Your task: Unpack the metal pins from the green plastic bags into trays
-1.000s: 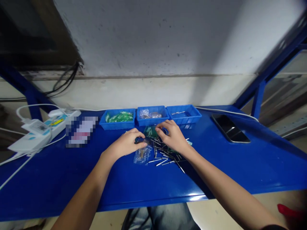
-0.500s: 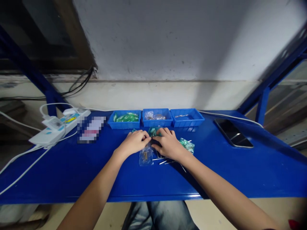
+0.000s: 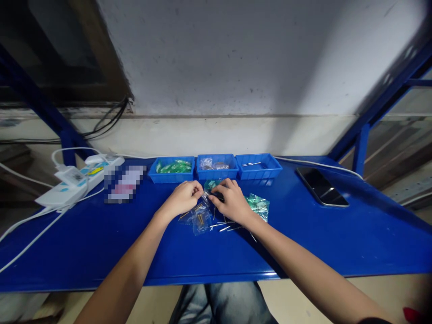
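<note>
My left hand (image 3: 181,198) and my right hand (image 3: 230,202) meet over a heap of small parts on the blue table (image 3: 101,243). The left fingers pinch the top of a clear plastic bag (image 3: 200,217) with small brass pieces in it. The right fingers are curled round a small dark piece I cannot name. Thin metal pins (image 3: 225,226) lie scattered under the right hand. A bag of green parts (image 3: 257,206) sits just right of the right wrist.
Three blue trays stand in a row at the back: left with green bags (image 3: 173,169), middle with clear bags (image 3: 215,165), right with a few pins (image 3: 258,165). A phone (image 3: 321,186) lies at right. A white power strip (image 3: 79,179) and cables sit at left.
The left hand has lifted the clear bag's top edge a little and the bag now spreads leftward. Both hands stay together over the heap; the camera shifted slightly.
</note>
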Demonstrator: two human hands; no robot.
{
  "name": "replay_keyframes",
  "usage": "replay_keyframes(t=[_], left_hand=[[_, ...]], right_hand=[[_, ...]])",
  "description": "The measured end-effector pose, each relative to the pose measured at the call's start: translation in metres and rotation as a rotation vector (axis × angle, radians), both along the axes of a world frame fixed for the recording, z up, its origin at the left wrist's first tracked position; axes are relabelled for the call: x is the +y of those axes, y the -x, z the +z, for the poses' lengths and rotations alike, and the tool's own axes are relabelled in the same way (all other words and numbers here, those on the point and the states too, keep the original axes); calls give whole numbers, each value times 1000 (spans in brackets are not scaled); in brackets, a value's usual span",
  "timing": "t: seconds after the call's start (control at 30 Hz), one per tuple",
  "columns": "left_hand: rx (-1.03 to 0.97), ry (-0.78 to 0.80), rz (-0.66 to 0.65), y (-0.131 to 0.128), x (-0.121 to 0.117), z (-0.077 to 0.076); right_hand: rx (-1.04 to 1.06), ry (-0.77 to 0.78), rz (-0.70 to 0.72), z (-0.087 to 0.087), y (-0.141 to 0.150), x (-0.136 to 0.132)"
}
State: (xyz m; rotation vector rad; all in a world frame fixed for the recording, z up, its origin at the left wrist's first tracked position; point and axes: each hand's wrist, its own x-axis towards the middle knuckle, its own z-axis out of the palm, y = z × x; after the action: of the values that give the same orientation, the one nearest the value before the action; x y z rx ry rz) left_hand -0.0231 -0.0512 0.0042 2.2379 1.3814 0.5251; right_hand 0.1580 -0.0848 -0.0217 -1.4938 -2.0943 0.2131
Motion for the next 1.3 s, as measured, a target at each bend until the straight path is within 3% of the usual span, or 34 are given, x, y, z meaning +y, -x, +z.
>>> replay_keyframes(t=[0.13,0.27,0.4,0.7,1.3], left_hand=[[-207,-87,-72,0,-1,5],[-403,-90,-69,-5,0,0],[-436,-60,-20,-10,0,-4],[-455,52,10,-12,-8,7],[-457,195,-63,-10,-6,8]], right_hand=[[246,-8,18,3,-4,5],[523,157,46,9,-3,6],[683,235,53,11,-1,4],[724,196,34,11,-4,5],[875,271,47,14,-3,3]])
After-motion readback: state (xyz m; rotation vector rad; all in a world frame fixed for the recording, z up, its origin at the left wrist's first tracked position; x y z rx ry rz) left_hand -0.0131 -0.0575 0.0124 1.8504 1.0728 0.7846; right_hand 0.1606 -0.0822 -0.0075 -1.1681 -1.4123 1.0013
